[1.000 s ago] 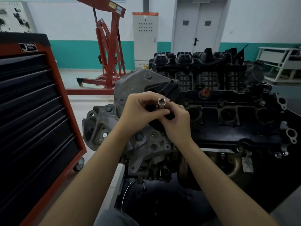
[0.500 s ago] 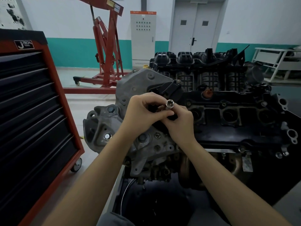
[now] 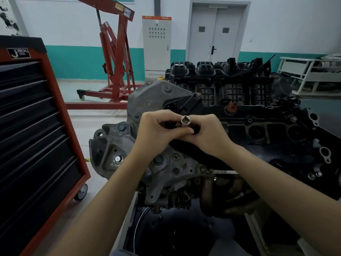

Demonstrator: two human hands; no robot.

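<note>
A small silver socket (image 3: 185,121) with an open hex end is held up between both hands, above the engine (image 3: 239,115) on the stand. My left hand (image 3: 156,130) pinches the socket from the left with thumb and curled fingers. My right hand (image 3: 210,133) grips a dark tool part directly under the socket, its fingers curled round it; most of that part is hidden by the fingers. The engine's grey front cover (image 3: 158,97) and black intake manifold (image 3: 221,74) lie behind the hands.
A red and black tool cabinet on castors (image 3: 33,126) stands close on the left. A red engine hoist (image 3: 114,58) stands behind it, with a grey electrical cabinet (image 3: 156,43), a double door (image 3: 215,32) and a white rack (image 3: 310,74) at far right.
Both hands with the socket have stayed together and shifted slightly right and down in view. The socket's open end now shows more plainly between the fingers.
</note>
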